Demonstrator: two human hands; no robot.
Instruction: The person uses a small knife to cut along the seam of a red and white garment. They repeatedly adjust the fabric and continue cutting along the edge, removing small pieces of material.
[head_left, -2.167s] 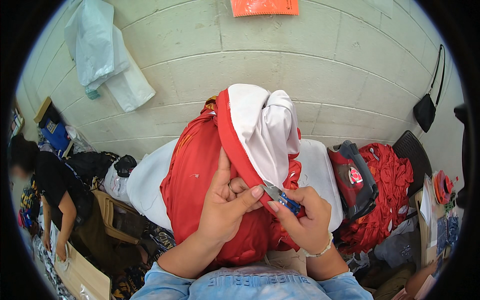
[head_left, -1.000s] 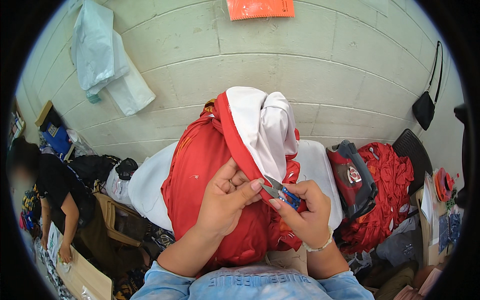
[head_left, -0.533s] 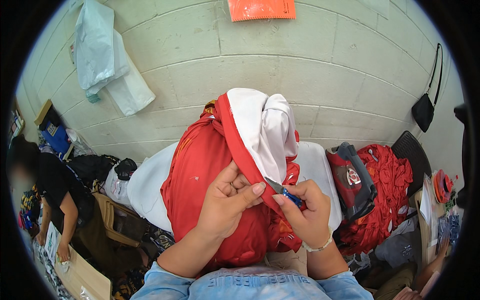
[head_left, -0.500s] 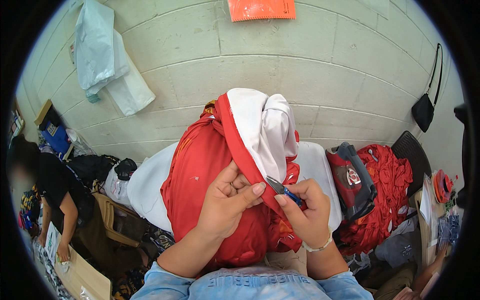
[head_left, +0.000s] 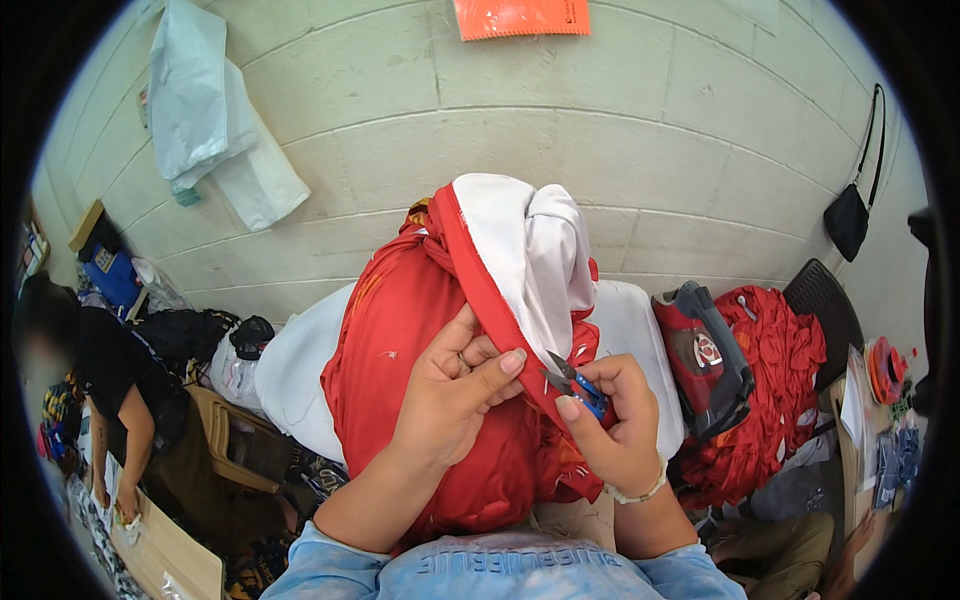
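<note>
— On the white board (head_left: 632,325)?
— Red cloth (head_left: 385,355). Judged soft, limp, fairly heavy when bunched; best held at the hem (head_left: 478,270).
— Contacts over the board?
— Left hand (head_left: 448,400) pinches the hem; right hand (head_left: 622,430) holds blue snips (head_left: 588,396), blades parted.

The bundled cloth (head_left: 385,410) is plain red with a white face and a touch of yellow-orange pattern near its top. The snips (head_left: 590,398) pair blue handles with dark grey blades. The surface (head_left: 640,330) is whitish; beside its right edge, an appliance (head_left: 690,355) is dark grey and red with a red-and-white emblem, and a fabric heap (head_left: 785,370) is red. The shirt (head_left: 480,575) is mottled pale blue; the wall (head_left: 340,165), cream.
</note>
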